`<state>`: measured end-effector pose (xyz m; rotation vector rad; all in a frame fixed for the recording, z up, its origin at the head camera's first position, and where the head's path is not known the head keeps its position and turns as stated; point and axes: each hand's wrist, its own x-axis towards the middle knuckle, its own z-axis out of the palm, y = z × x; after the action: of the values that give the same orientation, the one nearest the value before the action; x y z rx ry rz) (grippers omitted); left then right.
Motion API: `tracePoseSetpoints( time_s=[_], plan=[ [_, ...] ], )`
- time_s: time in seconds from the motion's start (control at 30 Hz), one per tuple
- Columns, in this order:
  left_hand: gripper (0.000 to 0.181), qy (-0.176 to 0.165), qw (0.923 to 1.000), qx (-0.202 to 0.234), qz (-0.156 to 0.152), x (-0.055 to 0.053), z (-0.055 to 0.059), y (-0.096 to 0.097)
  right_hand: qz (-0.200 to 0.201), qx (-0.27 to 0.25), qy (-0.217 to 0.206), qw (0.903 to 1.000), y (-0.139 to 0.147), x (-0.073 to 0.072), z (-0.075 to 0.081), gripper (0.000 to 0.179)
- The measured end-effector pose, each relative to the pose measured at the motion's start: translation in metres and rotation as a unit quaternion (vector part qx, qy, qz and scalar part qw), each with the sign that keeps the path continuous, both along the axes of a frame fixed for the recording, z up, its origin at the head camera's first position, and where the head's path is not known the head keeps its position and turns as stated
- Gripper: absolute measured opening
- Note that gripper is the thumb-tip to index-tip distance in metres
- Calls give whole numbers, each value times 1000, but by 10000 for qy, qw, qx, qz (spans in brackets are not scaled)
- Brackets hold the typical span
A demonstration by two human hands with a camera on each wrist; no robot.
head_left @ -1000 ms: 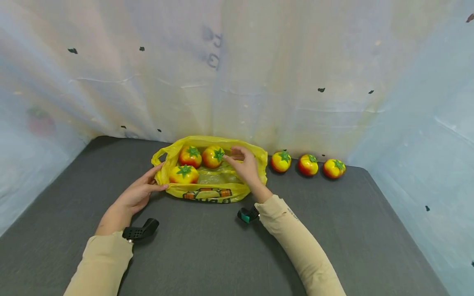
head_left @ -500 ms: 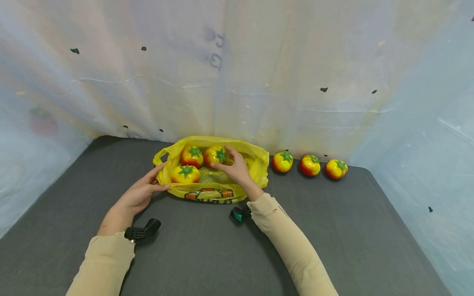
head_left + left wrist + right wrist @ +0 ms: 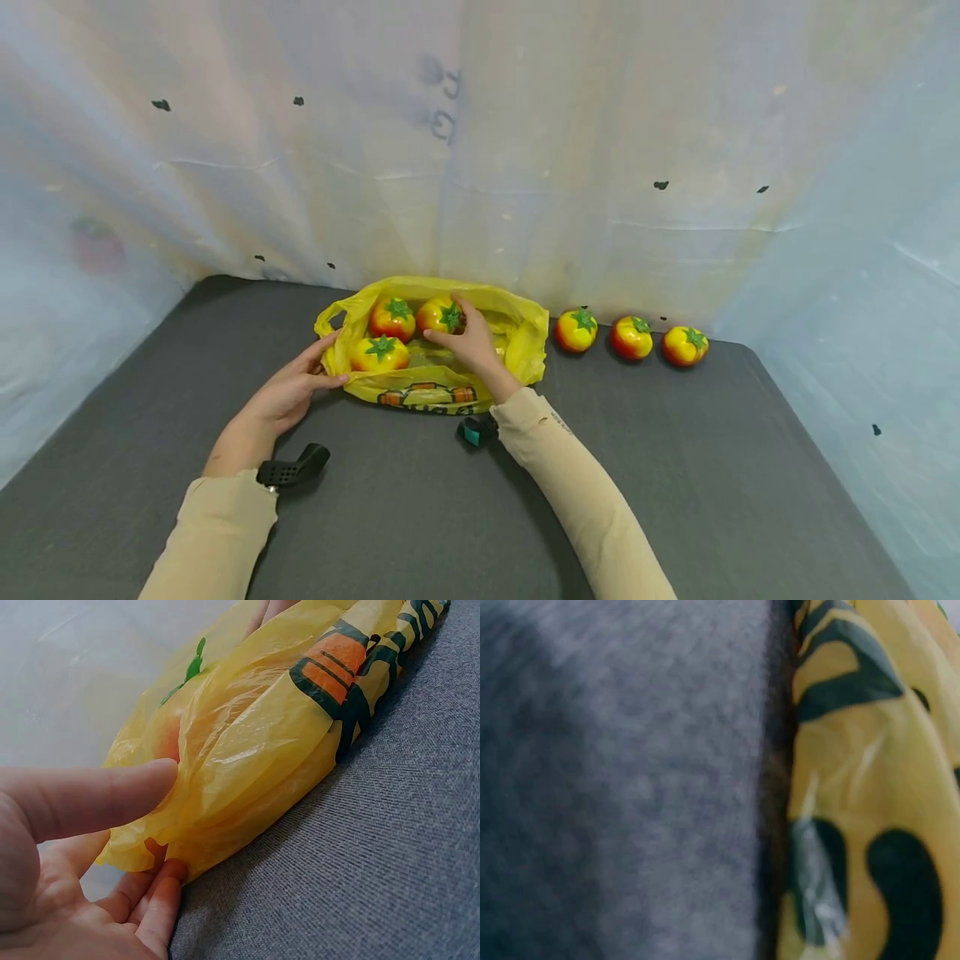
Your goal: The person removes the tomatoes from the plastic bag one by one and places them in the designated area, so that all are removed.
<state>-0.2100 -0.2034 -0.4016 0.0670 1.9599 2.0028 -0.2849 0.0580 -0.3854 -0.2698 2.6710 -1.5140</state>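
A yellow plastic bag [image 3: 420, 398] lies with its mouth spread wide on the dark table. Inside are three glossy yellow-red tomatoes: a back-left tomato [image 3: 390, 320], a front-left tomato [image 3: 371, 357] and a third tomato [image 3: 431, 314] to their right. My right hand [image 3: 474, 340] reaches into the bag and grips this third one between thumb and fingers. My left hand [image 3: 288, 392] holds the bag's left end, thumb on the near side and fingers tucked under, as the left wrist view shows on the bag [image 3: 232, 772]. The right wrist view has only bag [image 3: 862, 780] and cloth.
Right of the bag, three more tomatoes stand in a row: a near one [image 3: 575, 332], a middle one [image 3: 630, 340] and a far one [image 3: 682, 347]. Behind the grey table [image 3: 420, 508] hangs a pale plastic sheet [image 3: 525, 150], with more sheeting along both sides.
My right hand has moved left inside the bag and closed its thumb and fingers around the third tomato. The left hand keeps its hold on the bag. The head view has shifted slightly.
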Motion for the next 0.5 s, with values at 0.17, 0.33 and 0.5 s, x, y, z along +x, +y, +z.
tracePoseSetpoints(
  time_s=[0.17,0.33,0.5],
  plan=[
    [86,4,10000,-22,20,0,0,1,-67,-47,72,9999,1,3,0,77],
    [86,51,10000,-25,18,0,-1,-1,-27,20,49,10000,4,8,4,76],
    [85,63,10000,-19,-7,-1,-2,-1,80,23,-8,10000,8,15,11,77]
  ],
)
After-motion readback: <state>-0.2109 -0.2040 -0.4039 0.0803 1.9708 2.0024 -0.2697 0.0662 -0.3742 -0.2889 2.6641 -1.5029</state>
